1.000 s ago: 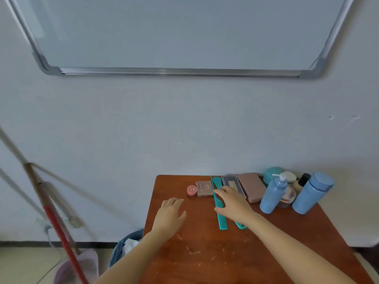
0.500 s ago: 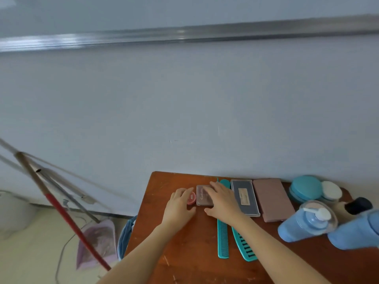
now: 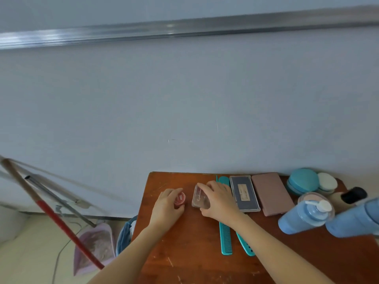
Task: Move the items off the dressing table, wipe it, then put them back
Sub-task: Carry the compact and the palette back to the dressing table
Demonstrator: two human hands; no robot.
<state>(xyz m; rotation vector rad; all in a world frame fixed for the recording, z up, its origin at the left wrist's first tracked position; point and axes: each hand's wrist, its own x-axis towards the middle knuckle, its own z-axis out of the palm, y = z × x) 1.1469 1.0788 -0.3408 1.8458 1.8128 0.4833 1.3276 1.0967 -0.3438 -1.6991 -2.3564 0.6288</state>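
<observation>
Pinching a small red round jar [image 3: 180, 198] between thumb and curled fingers, my left hand [image 3: 167, 202] sits toward the rear left of the desk [image 3: 184, 249]; I cannot tell whether the jar has left the wood. Just to its right, my right hand [image 3: 220, 200] grips a small clear eyeshadow case [image 3: 200, 199], with fingers over its far edge and thumb at its near corner; the case looks slightly tilted. The two hands are near each other but not touching.

Under my right wrist lie two teal combs [image 3: 225, 238], side by side, running from the wall toward me. Beyond them, in a row against the wall, are a dark palette with a clear lid [image 3: 244, 193], then a dusty pink palette [image 3: 270, 193], then a teal round compact [image 3: 303, 180] with a white puff [image 3: 327, 182] touching it. Nearer me on the right stand a blue pump bottle [image 3: 303, 219] and a larger blue bottle [image 3: 354, 219], blurred, with a black-capped bottle [image 3: 353, 194] behind them.

Left of the desk, a red-handled broom [image 3: 67, 228] leans over a pink dustpan [image 3: 94, 244]; a blue bin [image 3: 123, 236] stands at the desk's edge.
</observation>
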